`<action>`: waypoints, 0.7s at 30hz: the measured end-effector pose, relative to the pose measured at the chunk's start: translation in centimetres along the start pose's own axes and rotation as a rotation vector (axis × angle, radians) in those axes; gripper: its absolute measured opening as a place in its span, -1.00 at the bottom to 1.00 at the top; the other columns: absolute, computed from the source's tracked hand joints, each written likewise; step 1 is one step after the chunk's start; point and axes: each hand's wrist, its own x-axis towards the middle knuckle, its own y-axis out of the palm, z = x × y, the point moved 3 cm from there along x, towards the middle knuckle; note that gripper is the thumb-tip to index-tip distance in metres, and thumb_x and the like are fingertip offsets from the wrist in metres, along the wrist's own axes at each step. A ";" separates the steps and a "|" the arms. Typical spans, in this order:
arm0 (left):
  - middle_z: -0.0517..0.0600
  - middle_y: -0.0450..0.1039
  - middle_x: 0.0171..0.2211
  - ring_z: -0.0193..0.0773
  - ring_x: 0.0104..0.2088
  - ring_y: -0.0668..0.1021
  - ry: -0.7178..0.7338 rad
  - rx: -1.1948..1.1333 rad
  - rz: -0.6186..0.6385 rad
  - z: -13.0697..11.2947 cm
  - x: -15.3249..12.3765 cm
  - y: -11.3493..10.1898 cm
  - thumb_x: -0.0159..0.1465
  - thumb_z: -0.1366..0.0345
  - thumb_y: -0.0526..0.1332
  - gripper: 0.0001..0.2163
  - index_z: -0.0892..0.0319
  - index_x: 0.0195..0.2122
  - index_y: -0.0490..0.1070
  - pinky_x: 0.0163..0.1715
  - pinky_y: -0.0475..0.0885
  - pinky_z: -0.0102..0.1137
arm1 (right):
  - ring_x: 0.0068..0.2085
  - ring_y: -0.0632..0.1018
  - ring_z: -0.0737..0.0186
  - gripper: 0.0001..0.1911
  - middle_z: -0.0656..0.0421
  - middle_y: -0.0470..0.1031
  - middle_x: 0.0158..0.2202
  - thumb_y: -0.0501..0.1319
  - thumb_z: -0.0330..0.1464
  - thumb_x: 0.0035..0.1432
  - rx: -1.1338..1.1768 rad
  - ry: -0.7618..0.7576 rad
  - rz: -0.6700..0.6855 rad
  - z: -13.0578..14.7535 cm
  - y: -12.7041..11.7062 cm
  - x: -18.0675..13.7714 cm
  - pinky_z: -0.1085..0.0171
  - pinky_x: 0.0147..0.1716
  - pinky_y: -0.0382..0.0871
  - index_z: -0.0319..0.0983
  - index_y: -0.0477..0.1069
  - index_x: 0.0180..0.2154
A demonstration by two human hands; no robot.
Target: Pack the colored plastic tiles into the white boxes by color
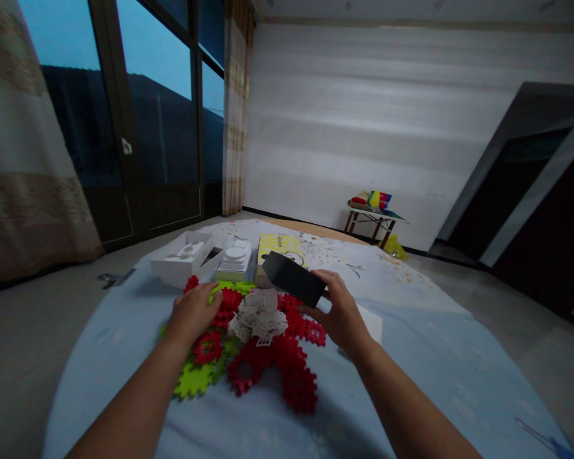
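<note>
My right hand (335, 312) grips a black box (294, 278) by its right end, with the thumb below and the fingers over the top. The box is tilted above the back of a pile of plastic pieces. My left hand (194, 312) lies at the left of that pile, fingers stretched over the red interlocking pieces (294, 373). Lime-green interlocking pieces (194, 380) spread on the left side. A heap of white lattice pieces (258, 313) sits in the middle, on top of the red ones.
Behind the pile stand an open white box (175, 273), a box with stacked white pieces (234, 258) and a yellow printed box (281, 242). A white flat item (370, 324) is partly behind my right wrist. A blue cloth (411, 376) covers the round table.
</note>
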 end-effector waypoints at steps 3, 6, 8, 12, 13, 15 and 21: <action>0.15 0.38 0.07 -0.08 0.07 0.40 0.099 -0.004 0.004 -2.0 -0.5 0.1 0.27 0.17 -0.11 -0.56 0.25 0.03 0.35 0.07 0.23 -0.19 | 0.05 0.35 0.10 -0.42 0.07 0.28 0.02 0.33 -0.35 -0.02 -0.036 -0.025 -0.041 -0.2 -0.8 -0.5 0.07 -0.05 0.44 -0.08 0.21 0.05; 0.13 0.35 0.10 -0.06 0.12 0.34 0.236 -0.018 0.065 -4.6 -1.2 0.5 0.25 0.16 -0.04 -0.58 0.18 0.06 0.34 0.13 0.13 -0.13 | 0.02 0.37 0.13 -0.42 0.09 0.27 0.01 0.34 -0.32 -0.05 0.065 0.093 -0.113 -1.0 -1.9 -1.0 0.12 -0.08 0.46 -0.10 0.22 0.03; 0.12 0.36 0.09 -0.05 0.11 0.35 0.327 -0.036 0.135 -6.3 -1.9 0.9 0.23 0.14 0.01 -0.58 0.14 0.07 0.34 0.13 0.12 -0.12 | -0.02 0.41 0.15 -0.42 0.11 0.32 -0.02 0.35 -0.28 -0.08 0.190 0.223 -0.165 -1.7 -2.6 -1.3 0.13 -0.09 0.46 -0.12 0.23 0.01; 0.09 0.37 0.08 -0.07 0.08 0.38 0.473 -0.088 0.280 -8.7 -3.2 1.7 0.20 0.06 0.05 -0.55 0.09 0.08 0.33 0.08 0.20 -0.19 | -0.08 0.46 0.13 -0.42 0.11 0.44 -0.11 0.39 -0.24 -0.17 0.342 0.409 -0.262 -2.8 -4.2 -2.0 0.12 -0.10 0.43 -0.18 0.29 -0.07; 0.07 0.37 0.08 -0.09 0.08 0.38 0.502 -0.101 0.308 -9.0 -3.5 1.8 0.18 0.05 0.08 -0.55 0.06 0.08 0.33 0.08 0.21 -0.22 | -0.08 0.47 0.12 -0.42 0.11 0.46 -0.12 0.40 -0.24 -0.18 0.352 0.431 -0.279 -3.0 -4.5 -2.2 0.11 -0.09 0.42 -0.19 0.29 -0.08; 0.01 0.40 0.04 -0.13 0.06 0.39 0.547 -0.118 0.359 -9.4 -3.8 2.0 0.15 0.08 0.13 -0.56 -0.01 0.07 0.33 0.06 0.22 -0.28 | -0.07 0.47 0.10 -0.42 0.09 0.47 -0.13 0.40 -0.24 -0.19 0.359 0.458 -0.304 -3.5 -5.2 -2.6 0.09 -0.04 0.37 -0.20 0.30 -0.09; -0.01 0.48 -0.08 -0.11 0.01 0.41 0.503 -0.070 0.401 -7.3 -3.0 1.6 0.08 0.34 0.15 -0.67 -0.04 -0.11 0.47 0.07 0.17 -0.21 | -0.05 0.47 0.06 -0.39 0.06 0.48 -0.10 0.40 -0.20 -0.18 0.347 0.523 -0.403 -5.6 -7.5 -3.6 0.02 0.03 0.31 -0.24 0.32 -0.07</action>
